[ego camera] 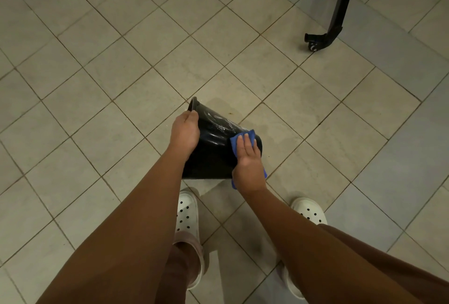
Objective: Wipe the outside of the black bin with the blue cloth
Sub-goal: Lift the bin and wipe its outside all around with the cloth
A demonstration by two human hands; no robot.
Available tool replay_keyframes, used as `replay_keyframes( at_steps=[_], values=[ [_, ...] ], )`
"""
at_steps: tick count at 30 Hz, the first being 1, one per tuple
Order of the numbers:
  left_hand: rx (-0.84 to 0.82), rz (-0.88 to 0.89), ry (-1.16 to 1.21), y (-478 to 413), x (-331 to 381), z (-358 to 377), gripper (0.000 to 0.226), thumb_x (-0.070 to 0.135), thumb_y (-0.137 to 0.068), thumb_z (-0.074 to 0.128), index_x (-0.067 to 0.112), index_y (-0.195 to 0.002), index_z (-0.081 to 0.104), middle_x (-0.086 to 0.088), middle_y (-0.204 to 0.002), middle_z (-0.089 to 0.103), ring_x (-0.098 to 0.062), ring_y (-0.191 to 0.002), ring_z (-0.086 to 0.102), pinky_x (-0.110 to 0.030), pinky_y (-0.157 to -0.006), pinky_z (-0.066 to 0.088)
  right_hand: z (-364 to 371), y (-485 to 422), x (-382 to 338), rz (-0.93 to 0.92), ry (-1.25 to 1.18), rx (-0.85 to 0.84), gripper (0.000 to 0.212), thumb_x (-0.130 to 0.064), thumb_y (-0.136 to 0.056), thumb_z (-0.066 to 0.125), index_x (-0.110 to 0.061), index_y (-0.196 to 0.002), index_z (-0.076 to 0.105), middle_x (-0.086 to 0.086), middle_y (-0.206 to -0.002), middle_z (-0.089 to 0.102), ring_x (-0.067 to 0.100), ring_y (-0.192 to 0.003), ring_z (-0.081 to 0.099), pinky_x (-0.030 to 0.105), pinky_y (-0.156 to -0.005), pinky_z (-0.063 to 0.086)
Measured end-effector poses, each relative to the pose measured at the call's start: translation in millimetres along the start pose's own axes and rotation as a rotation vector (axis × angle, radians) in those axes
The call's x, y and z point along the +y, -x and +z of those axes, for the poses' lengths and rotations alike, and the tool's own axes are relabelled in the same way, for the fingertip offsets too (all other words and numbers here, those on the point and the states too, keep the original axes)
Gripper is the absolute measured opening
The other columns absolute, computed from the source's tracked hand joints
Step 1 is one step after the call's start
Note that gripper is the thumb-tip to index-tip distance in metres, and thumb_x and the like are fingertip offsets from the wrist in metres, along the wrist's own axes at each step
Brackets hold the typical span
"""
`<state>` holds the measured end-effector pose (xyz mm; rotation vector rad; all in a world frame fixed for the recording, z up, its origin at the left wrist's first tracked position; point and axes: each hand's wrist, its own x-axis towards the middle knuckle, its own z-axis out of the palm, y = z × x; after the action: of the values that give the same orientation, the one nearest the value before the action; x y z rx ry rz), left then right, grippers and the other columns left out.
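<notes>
Centrally: black bin, tipped on its side over the tiled floor, rim up-left, wet streaks on its wall. Left hand: fingers curled over the rim, gripping it. Right hand: fingers straight and together, pressing the blue cloth flat against the bin's wall near its base. White clogs just below. Black castered leg, well apart.

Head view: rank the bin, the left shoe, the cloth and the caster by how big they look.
1. Bin.
2. Left shoe, though it is nearer the camera and partly hidden.
3. Cloth and caster: not ranked; the right hand covers most of the cloth, and the caster lies farther off.
</notes>
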<state>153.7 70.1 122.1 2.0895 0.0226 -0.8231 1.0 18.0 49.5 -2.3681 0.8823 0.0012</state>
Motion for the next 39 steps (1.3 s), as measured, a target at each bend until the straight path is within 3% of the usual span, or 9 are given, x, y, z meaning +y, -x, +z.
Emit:
replay_keyframes(
  at_steps=[3,7,12,16,20,24,29,32,39],
  values=[
    [0.004,0.024,-0.019,0,1,4,0.032,0.029,-0.102,0.036,0.010,-0.103,0.061,-0.012,-0.101,0.063,-0.024,-0.095,0.059,-0.038,-0.084,0.046,1,7,-7,0.053,0.034,0.010,0.072,0.003,-0.087,0.052,-0.003,-0.146,0.013,0.015,-0.155,0.009,0.036,-0.143,0.002,0.039,-0.113,-0.003],
    [0.037,0.019,-0.050,0,-1,7,0.035,0.029,-0.103,0.034,0.007,-0.107,0.061,-0.017,-0.105,0.064,-0.030,-0.098,0.060,-0.047,-0.092,0.050,6,16,-17,-0.133,0.116,0.024,0.080,0.010,-0.066,0.072,0.001,-0.137,0.038,0.020,-0.144,0.037,0.042,-0.134,0.027,0.051,-0.105,0.018],
    [0.038,0.009,-0.042,0,-1,7,0.034,0.030,-0.101,0.034,0.009,-0.108,0.061,-0.017,-0.107,0.064,-0.030,-0.100,0.061,-0.050,-0.095,0.049,3,3,-14,-0.125,0.033,0.081,0.077,0.014,-0.066,0.067,0.003,-0.137,0.039,0.021,-0.144,0.038,0.042,-0.134,0.029,0.053,-0.108,0.024],
    [0.034,0.029,-0.039,-1,-1,7,0.031,0.028,-0.101,0.036,0.009,-0.098,0.060,-0.016,-0.100,0.063,-0.030,-0.094,0.060,-0.047,-0.090,0.048,-2,1,-26,0.033,0.009,0.063,0.071,0.005,-0.084,0.051,-0.002,-0.146,0.018,0.016,-0.154,0.015,0.036,-0.143,0.008,0.037,-0.114,0.001],
    [0.056,0.075,-0.074,-4,-4,8,0.032,0.025,-0.101,0.035,0.009,-0.086,0.058,-0.016,-0.090,0.062,-0.029,-0.085,0.058,-0.044,-0.082,0.048,4,9,-38,-0.151,0.050,0.095,0.075,0.008,-0.060,0.076,0.006,-0.130,0.048,0.023,-0.135,0.048,0.045,-0.127,0.039,0.049,-0.104,0.029],
    [0.033,0.112,-0.088,-2,-6,8,0.032,0.023,-0.103,0.035,0.009,-0.083,0.056,-0.013,-0.083,0.059,-0.022,-0.077,0.054,-0.039,-0.075,0.044,-1,2,-36,-0.269,0.012,0.114,0.074,0.010,-0.068,0.068,-0.001,-0.137,0.041,0.017,-0.143,0.040,0.041,-0.135,0.029,0.046,-0.106,0.016],
    [0.019,0.081,-0.057,0,-4,8,0.033,0.025,-0.103,0.036,0.006,-0.098,0.062,-0.016,-0.095,0.065,-0.027,-0.088,0.061,-0.042,-0.081,0.049,-5,-2,-33,-0.026,-0.050,0.058,0.074,0.012,-0.073,0.061,0.000,-0.141,0.032,0.018,-0.148,0.031,0.040,-0.137,0.025,0.050,-0.110,0.029],
    [0.016,0.062,-0.035,-2,-5,6,0.031,0.026,-0.100,0.038,0.008,-0.092,0.062,-0.018,-0.094,0.065,-0.032,-0.089,0.062,-0.045,-0.082,0.050,1,9,-36,-0.144,0.007,0.038,0.077,0.011,-0.064,0.073,0.003,-0.134,0.043,0.021,-0.141,0.042,0.045,-0.131,0.034,0.053,-0.105,0.029],
    [0.014,0.053,0.046,-3,-6,8,0.025,0.020,-0.101,0.039,0.009,-0.090,0.059,-0.008,-0.084,0.060,-0.019,-0.077,0.055,-0.031,-0.066,0.041,-6,-2,-34,-0.290,0.054,-0.039,0.071,0.007,-0.079,0.058,-0.006,-0.143,0.029,0.013,-0.152,0.025,0.036,-0.141,0.009,0.043,-0.110,0.024]
  ],
)
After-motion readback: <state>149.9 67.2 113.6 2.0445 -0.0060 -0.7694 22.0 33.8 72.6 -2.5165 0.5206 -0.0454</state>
